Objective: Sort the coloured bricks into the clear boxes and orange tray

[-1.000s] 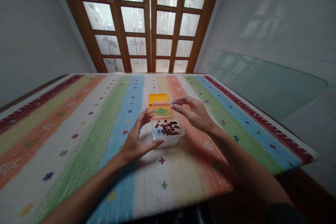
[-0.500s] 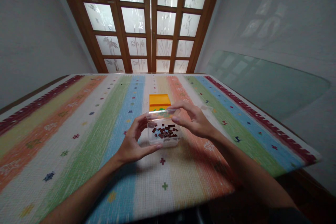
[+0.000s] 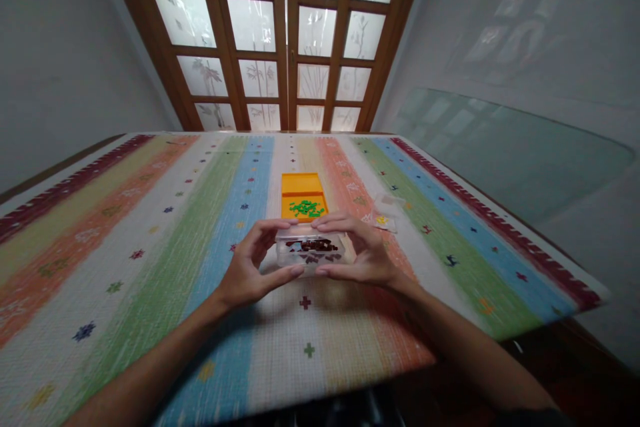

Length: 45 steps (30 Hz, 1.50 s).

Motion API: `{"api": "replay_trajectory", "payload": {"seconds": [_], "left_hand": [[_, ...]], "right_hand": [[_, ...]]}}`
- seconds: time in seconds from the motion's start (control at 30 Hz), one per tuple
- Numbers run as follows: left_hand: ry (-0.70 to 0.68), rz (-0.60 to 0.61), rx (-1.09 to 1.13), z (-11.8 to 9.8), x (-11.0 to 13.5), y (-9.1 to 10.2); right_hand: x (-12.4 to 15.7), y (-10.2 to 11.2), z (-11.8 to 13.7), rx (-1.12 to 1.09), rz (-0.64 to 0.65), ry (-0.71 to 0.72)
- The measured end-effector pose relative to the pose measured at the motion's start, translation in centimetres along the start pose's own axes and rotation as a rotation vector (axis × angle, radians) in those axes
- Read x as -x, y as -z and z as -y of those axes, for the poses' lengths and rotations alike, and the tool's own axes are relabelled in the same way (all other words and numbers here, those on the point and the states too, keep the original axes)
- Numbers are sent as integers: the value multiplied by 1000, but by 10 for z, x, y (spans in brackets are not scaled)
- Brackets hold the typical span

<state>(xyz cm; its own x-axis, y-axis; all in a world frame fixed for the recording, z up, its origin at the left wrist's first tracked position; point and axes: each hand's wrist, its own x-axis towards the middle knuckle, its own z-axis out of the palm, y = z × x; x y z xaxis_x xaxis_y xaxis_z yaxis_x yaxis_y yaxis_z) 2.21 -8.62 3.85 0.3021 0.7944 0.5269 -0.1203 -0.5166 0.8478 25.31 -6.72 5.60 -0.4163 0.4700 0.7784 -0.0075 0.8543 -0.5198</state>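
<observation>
A clear plastic box [image 3: 286, 256] is held between my two hands near the middle of the table, its transparent lid down over the top. Small dark brown bricks [image 3: 320, 246] show through its walls. My left hand [image 3: 256, 265] grips the left end, thumb at the near side and fingers at the far edge. On the right end, my right hand [image 3: 367, 257] grips in the same way. Just beyond the fingers lies an open orange case [image 3: 301, 183] with small green pieces [image 3: 306, 207] in its nearer half.
Right of the orange case is a small clear packet or box [image 3: 387, 208] with something yellow in it. A striped, patterned cloth [image 3: 165, 267] covers the table. Wood-framed glass doors [image 3: 290, 40] stand behind, and a glass panel [image 3: 505, 140] leans along the right wall.
The clear box's lid, raised half a second ago, has come down over the brown bricks. My right hand has moved down from the lid to the box's right end.
</observation>
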Motion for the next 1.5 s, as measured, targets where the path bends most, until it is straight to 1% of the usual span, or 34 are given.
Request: {"api": "replay_trajectory", "payload": {"seconds": [0.37, 0.6, 0.8, 1.1, 1.27, 1.33, 1.5], "left_hand": [[-7, -6, -20, 1, 1, -1], [-27, -10, -21, 3, 0, 0], [-14, -9, -12, 4, 1, 1], [-27, -29, -61, 6, 2, 3], [-4, -21, -94, 5, 2, 3], [-6, -12, -98, 4, 2, 3], [-9, 40, -139, 5, 2, 3]], "right_hand": [[-1, 2, 1, 60, 20, 49], [1, 3, 0, 86, 32, 28], [4, 3, -2, 77, 40, 7], [5, 1, -2, 74, 61, -3], [4, 2, -1, 75, 73, -21], [2, 5, 1, 94, 90, -37], [1, 15, 3, 121, 185, -75]]}}
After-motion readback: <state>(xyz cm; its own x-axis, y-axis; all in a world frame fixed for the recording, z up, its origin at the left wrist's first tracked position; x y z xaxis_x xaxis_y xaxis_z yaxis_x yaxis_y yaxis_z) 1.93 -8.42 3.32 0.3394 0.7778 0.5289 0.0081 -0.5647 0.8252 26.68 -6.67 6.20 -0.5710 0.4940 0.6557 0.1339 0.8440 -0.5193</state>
